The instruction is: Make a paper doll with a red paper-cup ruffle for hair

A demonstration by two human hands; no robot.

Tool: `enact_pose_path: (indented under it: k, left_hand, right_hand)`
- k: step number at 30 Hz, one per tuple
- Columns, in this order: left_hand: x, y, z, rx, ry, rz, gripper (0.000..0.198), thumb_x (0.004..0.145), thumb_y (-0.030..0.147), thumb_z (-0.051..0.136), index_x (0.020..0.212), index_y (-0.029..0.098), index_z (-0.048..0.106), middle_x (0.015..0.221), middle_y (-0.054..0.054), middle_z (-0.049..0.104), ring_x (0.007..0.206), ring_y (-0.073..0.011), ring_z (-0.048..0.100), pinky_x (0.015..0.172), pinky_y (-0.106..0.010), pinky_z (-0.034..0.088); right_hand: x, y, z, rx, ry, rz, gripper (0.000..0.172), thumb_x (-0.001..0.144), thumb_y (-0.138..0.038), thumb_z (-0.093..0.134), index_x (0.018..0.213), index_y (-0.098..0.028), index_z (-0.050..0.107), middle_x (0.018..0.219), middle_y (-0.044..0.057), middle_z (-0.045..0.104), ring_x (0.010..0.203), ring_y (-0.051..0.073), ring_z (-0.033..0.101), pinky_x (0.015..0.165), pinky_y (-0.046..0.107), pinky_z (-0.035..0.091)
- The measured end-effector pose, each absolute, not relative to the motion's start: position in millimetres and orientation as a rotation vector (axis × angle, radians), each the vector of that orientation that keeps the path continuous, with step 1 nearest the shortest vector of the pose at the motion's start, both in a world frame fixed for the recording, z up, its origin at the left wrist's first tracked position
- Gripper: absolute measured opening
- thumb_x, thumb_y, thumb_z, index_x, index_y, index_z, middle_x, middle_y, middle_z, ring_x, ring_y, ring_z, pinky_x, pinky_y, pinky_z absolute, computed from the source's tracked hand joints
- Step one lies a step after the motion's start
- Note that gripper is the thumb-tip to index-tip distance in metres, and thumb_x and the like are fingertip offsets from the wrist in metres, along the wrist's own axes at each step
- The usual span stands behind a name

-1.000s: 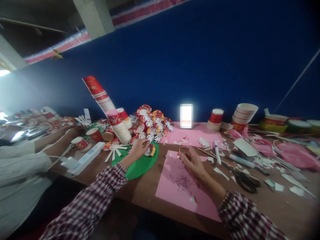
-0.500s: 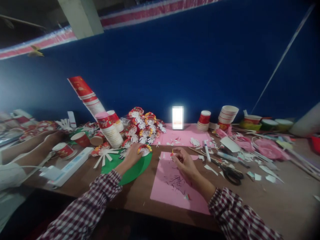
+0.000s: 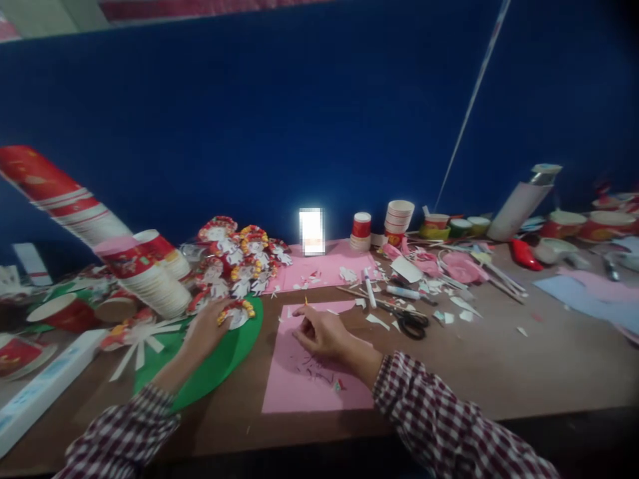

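Note:
My left hand (image 3: 206, 327) has its fingers closed at the edge of a small white paper cutout (image 3: 238, 318) with a red and yellow beaded-looking rim, over a green rounded sheet (image 3: 219, 366). My right hand (image 3: 324, 338) is over a pink sheet (image 3: 284, 392), its fingers bent together in a pinch. A tiny yellow tip (image 3: 306, 301) shows above those fingertips; the rest of it is hidden. Thin dark shreds (image 3: 317, 369) and a small coloured scrap (image 3: 339, 384) lie on the pink sheet. Beyond my left hand, several similar cutouts (image 3: 239, 256) are heaped.
Leaning stacks of red and white paper cups (image 3: 150, 273) and a white power strip (image 3: 44, 386) stand left. Black scissors (image 3: 413, 324), markers (image 3: 369, 289) and paper scraps lie right. A bright screen (image 3: 312, 233) stands at the back, before a blue partition (image 3: 249, 120).
The view has turned to the right, bringing more of the table's right side in. My left hand stays at the cutout; my right hand has come slightly lower over the pink sheet.

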State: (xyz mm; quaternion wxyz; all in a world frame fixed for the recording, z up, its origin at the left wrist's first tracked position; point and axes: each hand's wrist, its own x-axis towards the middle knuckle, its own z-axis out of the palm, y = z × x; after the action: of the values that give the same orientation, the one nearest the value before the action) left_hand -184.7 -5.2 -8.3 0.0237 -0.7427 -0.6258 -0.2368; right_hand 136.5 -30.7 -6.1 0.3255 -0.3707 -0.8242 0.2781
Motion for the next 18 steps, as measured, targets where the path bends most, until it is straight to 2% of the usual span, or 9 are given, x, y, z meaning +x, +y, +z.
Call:
enact_pose_path:
  k: [7, 11, 14, 17, 18]
  left_hand:
    - [-193.4, -2.3, -11.4, -2.305, -1.790, -0.674, 0.045, 0.084, 0.047, 0.042, 0.107, 0.014, 0.064, 0.115, -0.017, 0.067, 0.109, -0.0343, 0.061, 0.099, -0.050, 0.045]
    - [-160.6, -8.4, -1.9, -2.299, -1.723, -0.793, 0.043, 0.089, 0.050, 0.039, 0.102, 0.017, 0.064, 0.108, -0.016, 0.068, 0.105, -0.0348, 0.062, 0.097, -0.052, 0.046]
    - [-113.6, -15.4, 2.1, -2.422, -1.630, -0.922, 0.037, 0.089, 0.046, 0.046, 0.107, 0.019, 0.064, 0.113, -0.012, 0.067, 0.106, -0.0310, 0.062, 0.096, -0.048, 0.048]
    - [-63.9, -17.3, 0.3, -2.489, -1.443, -1.087, 0.028, 0.089, 0.039, 0.049, 0.104, 0.021, 0.065, 0.109, -0.008, 0.069, 0.103, -0.0267, 0.064, 0.095, -0.045, 0.049]
    - [-49.5, -16.5, -0.8, -2.527, -1.374, -1.113, 0.026, 0.090, 0.035, 0.049, 0.104, 0.021, 0.065, 0.109, -0.008, 0.069, 0.106, -0.0260, 0.063, 0.097, -0.045, 0.048]
  right_hand:
    - [139.2, -34.9, 1.0, -0.986, -2.204, 0.599, 0.040, 0.084, -0.028, 0.060, 0.123, -0.020, 0.053, 0.082, 0.001, 0.071, 0.072, 0.015, 0.064, 0.066, 0.025, 0.043]
    - [137.8, -34.2, -0.9, -1.010, -2.156, 0.517, 0.038, 0.087, -0.029, 0.057, 0.125, -0.021, 0.052, 0.088, 0.002, 0.071, 0.076, 0.016, 0.064, 0.069, 0.025, 0.044]
    - [142.8, -28.1, 3.6, -1.012, -2.074, 0.503, 0.032, 0.089, -0.028, 0.055, 0.120, -0.020, 0.052, 0.093, 0.003, 0.069, 0.077, 0.015, 0.064, 0.069, 0.025, 0.046]
    - [164.7, -15.4, 16.8, -1.021, -2.017, 0.449, 0.027, 0.088, -0.026, 0.055, 0.114, -0.019, 0.055, 0.098, 0.005, 0.068, 0.082, 0.015, 0.064, 0.073, 0.025, 0.048]
    - [177.0, -10.2, 22.3, -1.066, -1.983, 0.414, 0.029, 0.089, -0.026, 0.054, 0.117, -0.019, 0.053, 0.099, 0.006, 0.068, 0.083, 0.015, 0.064, 0.076, 0.026, 0.048]
